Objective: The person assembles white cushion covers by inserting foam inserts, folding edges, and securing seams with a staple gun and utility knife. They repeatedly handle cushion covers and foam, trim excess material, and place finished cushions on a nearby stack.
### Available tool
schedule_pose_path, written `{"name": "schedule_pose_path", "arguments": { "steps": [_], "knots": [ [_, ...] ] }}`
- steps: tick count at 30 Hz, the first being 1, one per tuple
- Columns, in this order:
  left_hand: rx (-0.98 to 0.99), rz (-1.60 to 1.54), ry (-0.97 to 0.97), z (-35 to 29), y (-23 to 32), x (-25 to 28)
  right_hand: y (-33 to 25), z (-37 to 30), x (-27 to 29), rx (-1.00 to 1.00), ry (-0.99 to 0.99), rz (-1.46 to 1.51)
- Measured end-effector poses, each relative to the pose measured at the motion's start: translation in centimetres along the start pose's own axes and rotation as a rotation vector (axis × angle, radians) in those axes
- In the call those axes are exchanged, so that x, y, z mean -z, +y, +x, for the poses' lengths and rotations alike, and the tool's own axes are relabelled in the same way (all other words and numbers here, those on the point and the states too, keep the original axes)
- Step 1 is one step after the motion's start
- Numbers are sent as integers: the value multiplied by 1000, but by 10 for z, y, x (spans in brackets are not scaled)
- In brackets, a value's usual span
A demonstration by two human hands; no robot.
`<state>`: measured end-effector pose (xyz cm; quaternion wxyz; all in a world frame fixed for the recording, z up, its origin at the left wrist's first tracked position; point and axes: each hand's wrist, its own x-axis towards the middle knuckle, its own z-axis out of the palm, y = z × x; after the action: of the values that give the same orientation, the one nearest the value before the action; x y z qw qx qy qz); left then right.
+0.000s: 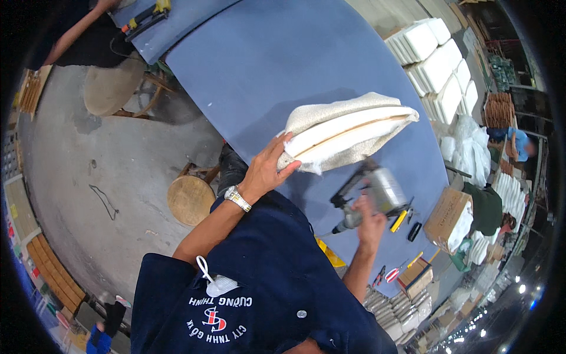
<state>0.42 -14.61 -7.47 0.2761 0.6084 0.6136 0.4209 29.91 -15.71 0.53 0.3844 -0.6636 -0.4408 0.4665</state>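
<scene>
Over the blue tabletop (253,53), my left hand (268,168) grips the near left end of a padded seat panel (348,131). The panel is tilted up on edge, with beige woven fabric around white padding and a thin wooden edge showing along the middle. My thumb and fingers are on opposite sides of it. To its lower right, my right hand (370,227) is wrapped round the handle of a silver and black air staple gun (383,190), slightly blurred. The gun's nose is close to the panel's lower fabric edge; whether they touch I cannot tell.
A yellow cutter knife (398,220), a black object (414,231), pliers (379,276) and scissors (393,274) lie at the table's right. Beside it are a cardboard box (445,218) and stacked white pads (439,76). Round stools (190,199) stand left; a person's arm (76,32) shows upper left.
</scene>
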Motion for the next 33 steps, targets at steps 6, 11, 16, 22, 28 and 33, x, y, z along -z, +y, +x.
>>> {"name": "schedule_pose_path", "arguments": {
  "steps": [6, 11, 16, 22, 28, 33],
  "knots": [
    [-62, -21, 33, 1, -3, -2, -55, -36, -78, -66, -368, -256],
    [-45, -82, 17, 0, -6, -3, -60, -31, -84, -80, -403, -418],
    [-26, -83, -25, -4, -11, -1, -60, -19, -95, 163, -440, -537],
    [24, -108, -102, -2, -9, 2, -64, -13, -87, 221, -558, -665],
    [40, -165, -176, 3, -7, 9, -71, -3, -93, 342, -641, -674],
    [21, -209, -216, 10, -7, 16, -74, -2, -100, 333, -637, -642]
  ]
}}
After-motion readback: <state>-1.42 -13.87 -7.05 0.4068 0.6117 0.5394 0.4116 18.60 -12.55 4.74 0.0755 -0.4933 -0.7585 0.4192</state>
